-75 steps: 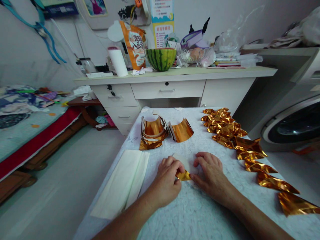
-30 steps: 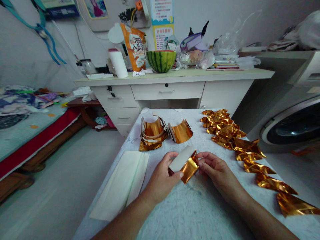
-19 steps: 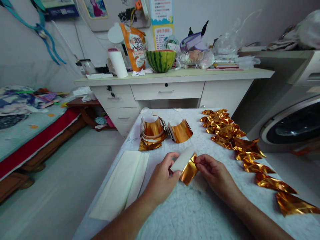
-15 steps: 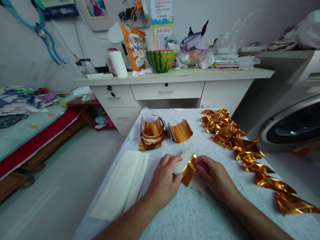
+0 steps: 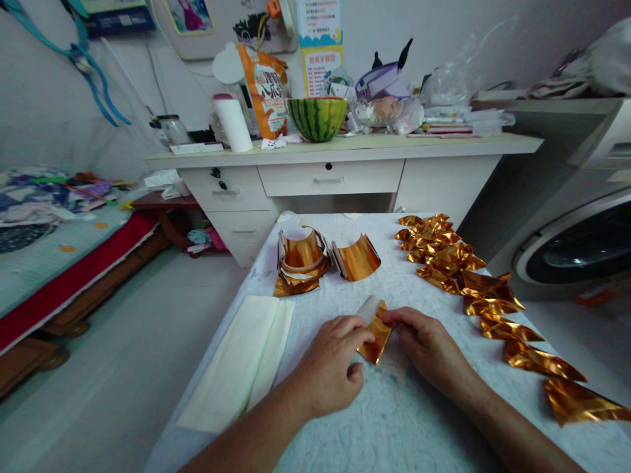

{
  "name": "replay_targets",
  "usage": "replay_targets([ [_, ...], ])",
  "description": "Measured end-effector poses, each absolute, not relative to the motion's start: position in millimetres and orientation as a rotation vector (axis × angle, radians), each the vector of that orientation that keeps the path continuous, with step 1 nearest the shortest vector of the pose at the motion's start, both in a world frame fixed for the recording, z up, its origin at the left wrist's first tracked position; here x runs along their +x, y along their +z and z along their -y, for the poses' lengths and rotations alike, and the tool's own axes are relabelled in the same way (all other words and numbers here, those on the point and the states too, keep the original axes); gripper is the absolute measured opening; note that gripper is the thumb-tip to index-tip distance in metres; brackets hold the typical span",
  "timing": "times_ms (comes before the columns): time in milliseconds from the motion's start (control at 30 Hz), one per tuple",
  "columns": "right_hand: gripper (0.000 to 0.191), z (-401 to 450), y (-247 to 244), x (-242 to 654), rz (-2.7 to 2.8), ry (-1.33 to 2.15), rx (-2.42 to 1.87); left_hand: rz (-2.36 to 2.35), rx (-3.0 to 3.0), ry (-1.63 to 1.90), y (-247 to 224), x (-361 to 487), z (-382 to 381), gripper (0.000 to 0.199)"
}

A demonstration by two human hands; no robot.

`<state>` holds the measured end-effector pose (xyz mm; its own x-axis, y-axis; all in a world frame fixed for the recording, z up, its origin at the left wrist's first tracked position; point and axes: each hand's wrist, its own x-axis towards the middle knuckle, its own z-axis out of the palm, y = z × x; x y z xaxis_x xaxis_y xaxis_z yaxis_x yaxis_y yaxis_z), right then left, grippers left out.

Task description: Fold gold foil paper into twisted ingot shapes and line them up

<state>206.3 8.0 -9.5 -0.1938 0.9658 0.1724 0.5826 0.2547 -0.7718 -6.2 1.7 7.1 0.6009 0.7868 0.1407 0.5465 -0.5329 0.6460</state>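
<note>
Between my hands is a small piece of gold foil (image 5: 378,340) with a white strip at its upper left. My left hand (image 5: 331,361) lies on its left side, fingertips pressed on the foil. With pinched fingers my right hand (image 5: 419,338) holds its upper right edge. Beyond are a curled stack of gold foil sheets (image 5: 302,253) and a smaller curled stack (image 5: 359,257). Folded gold foil shapes (image 5: 446,256) run down the right side of the table. Left of my left hand lie folded pale sheets (image 5: 236,358).
The cloth-covered table (image 5: 325,309) stands before a white desk (image 5: 335,152) with a watermelon half (image 5: 317,119), an orange pouch (image 5: 266,95) and a paper roll (image 5: 233,123). A washing machine (image 5: 582,190) is at the right, a bed (image 5: 64,263) at the left.
My left fingers have moved right, onto the foil. More of the foil's width shows, and less of the white strip. My right hand keeps its pinch with little movement.
</note>
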Motion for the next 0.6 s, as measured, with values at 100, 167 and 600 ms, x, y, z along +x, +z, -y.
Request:
replay_targets([
  [100,0.034,-8.0,-10.3,206.7,1.983,0.609,-1.407,-1.059,2.282,0.573,6.1,-5.4,-3.0,0.049],
  [167,0.029,-7.7,-8.3,205.8,2.051,0.549,-1.423,-1.068,2.289,0.577,5.1,-4.9,-4.0,0.044],
  [600,0.018,-4.9,-0.8,201.4,2.303,0.375,-1.401,-1.043,2.338,0.547,10.2,-4.6,-5.7,0.025],
])
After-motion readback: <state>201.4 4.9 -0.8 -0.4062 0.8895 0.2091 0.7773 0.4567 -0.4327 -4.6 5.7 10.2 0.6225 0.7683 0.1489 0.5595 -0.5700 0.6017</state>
